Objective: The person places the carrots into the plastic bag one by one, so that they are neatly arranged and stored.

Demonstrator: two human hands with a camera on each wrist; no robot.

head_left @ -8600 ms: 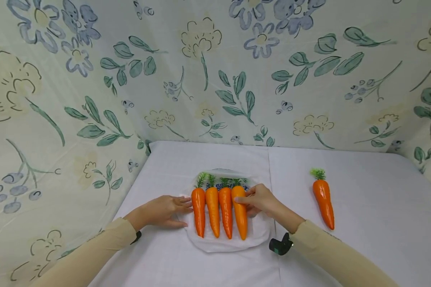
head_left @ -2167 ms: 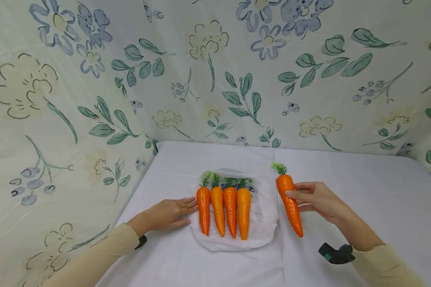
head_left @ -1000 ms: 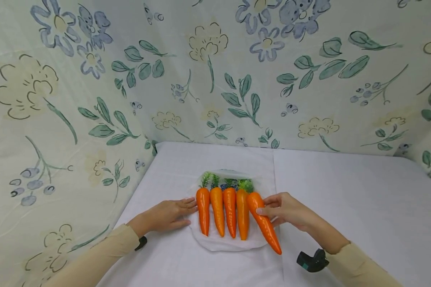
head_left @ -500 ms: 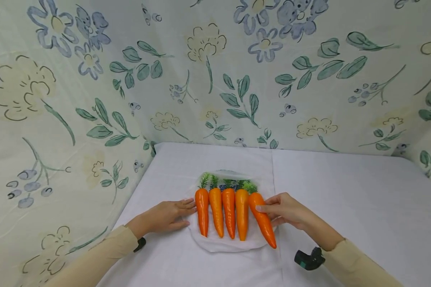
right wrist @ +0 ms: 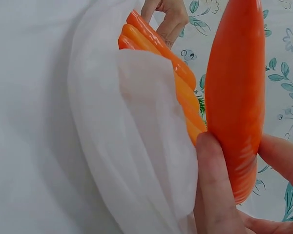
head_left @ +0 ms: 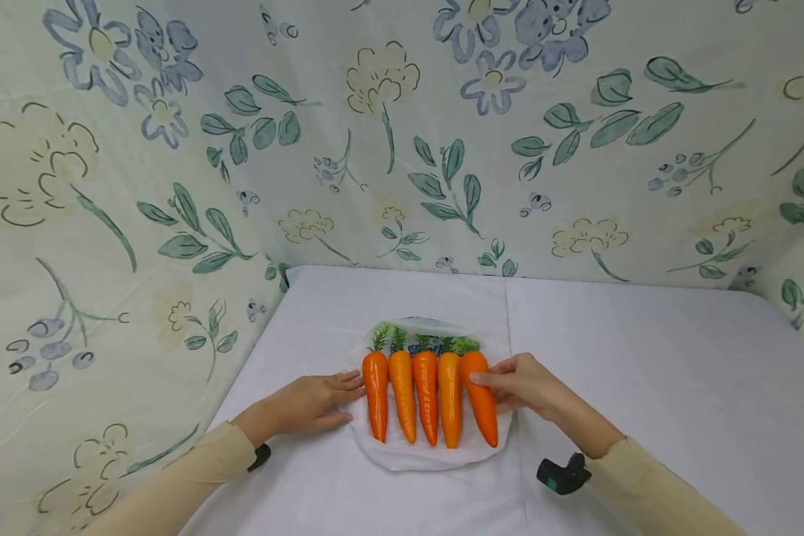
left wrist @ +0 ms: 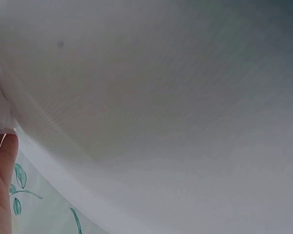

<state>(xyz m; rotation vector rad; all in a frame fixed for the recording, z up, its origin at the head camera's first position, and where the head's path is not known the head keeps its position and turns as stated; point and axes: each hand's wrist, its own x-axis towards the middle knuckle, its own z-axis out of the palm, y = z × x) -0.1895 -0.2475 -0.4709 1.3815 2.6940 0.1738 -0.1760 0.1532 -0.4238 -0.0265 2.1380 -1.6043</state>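
In the head view, several orange carrots with green tops lie side by side on a white plastic bag. My right hand holds the rightmost carrot between thumb and fingers, its tip slanting to the right. The right wrist view shows that carrot up close, with the bag's rim beside it. On the other side, my left hand rests at the bag's left edge with fingers extended, close to the leftmost carrot. Little but the thumb area and the bag's edge shows in the left wrist view.
The bag lies on a table with a white cloth, which has a crease right of the bag. Floral fabric hangs behind and at the sides. A black wrist device sits under the right forearm.
The right hand took the lone carrot from the table's right side and brought it left onto the bag. Lately its tip has swung left, nearer the row. The left hand has hardly moved.
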